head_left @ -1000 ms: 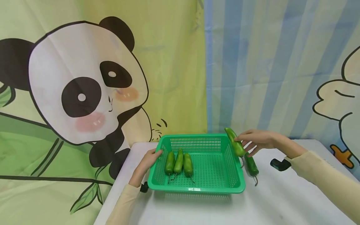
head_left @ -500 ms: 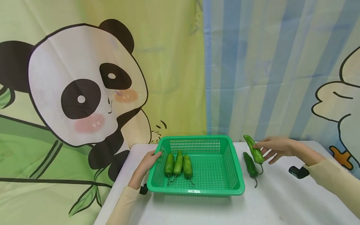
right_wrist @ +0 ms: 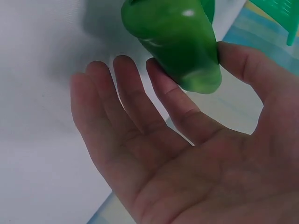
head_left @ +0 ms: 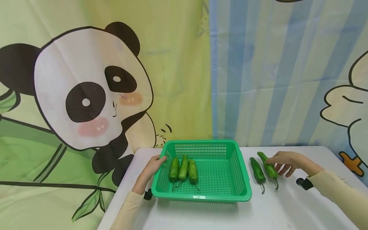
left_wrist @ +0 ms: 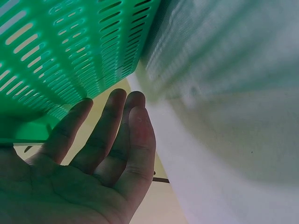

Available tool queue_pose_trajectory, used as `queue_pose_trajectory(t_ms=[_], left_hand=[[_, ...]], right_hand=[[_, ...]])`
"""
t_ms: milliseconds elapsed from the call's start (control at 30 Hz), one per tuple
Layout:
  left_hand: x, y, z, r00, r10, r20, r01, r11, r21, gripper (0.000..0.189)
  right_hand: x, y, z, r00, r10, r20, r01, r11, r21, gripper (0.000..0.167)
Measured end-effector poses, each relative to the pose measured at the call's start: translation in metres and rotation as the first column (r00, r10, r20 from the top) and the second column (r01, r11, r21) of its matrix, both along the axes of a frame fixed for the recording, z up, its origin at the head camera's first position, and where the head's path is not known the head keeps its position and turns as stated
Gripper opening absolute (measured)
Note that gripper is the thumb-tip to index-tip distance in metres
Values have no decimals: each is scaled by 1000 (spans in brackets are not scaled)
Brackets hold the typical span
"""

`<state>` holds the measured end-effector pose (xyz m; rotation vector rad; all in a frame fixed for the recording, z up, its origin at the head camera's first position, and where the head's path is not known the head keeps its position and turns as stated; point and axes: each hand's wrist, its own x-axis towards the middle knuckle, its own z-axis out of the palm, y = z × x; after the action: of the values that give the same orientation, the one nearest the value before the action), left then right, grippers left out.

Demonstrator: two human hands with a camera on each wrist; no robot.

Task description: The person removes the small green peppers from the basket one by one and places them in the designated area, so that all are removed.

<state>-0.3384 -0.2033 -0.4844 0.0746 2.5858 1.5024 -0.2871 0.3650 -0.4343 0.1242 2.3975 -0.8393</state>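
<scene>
Right hand point(head_left: 287, 161) had the light pepper point(head_left: 270, 169) in a pinch: thumb one side, index the other, remaining three fingers extended and off it. Pepper was at the white table point(head_left: 215, 220), right of the basket point(head_left: 201, 198), just beside the dark pepper point(head_left: 257, 172), roughly parallel to it, narrow gap between. Couldn't tell whether it bore fully on the surface or hung slightly above.

Left hand point(head_left: 152, 166) was on the basket's left side: thumb over the rim, other fingers nearly straight against the outside. Thumb didn't show in the left wrist view, so couldn't tell how firm the hold was. Three peppers point(head_left: 183, 171) lay side by side inside, toward the left wall.

Step in hand, my read: setting the light pepper down alongside the dark one, last bit of the placement. Moderate confidence; a pick-up could have looked much the same.

Next move, on that read, called for seating the pepper, parting thumb and index, and backing off rightward without nudging the dark one. Left hand needed only to steady the basket.
</scene>
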Motion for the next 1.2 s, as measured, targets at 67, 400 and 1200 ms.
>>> queue_pose_trajectory(t_ms=[67, 400, 1200], left_hand=[[0, 0, -1, 1000, 2, -3, -2, 1000, -4, 44], [1, 4, -1, 1000, -6, -6, 6, 1000, -1, 44], [0, 1, -2, 1000, 3, -10, -3, 1000, 16, 45]], right_hand=[[-1, -1, -4, 1000, 0, -1, 0, 1000, 25, 49], [1, -7, -10, 1000, 5, -7, -4, 995, 96, 44], [-4, -12, -9, 998, 47, -39, -42, 989, 140, 52]])
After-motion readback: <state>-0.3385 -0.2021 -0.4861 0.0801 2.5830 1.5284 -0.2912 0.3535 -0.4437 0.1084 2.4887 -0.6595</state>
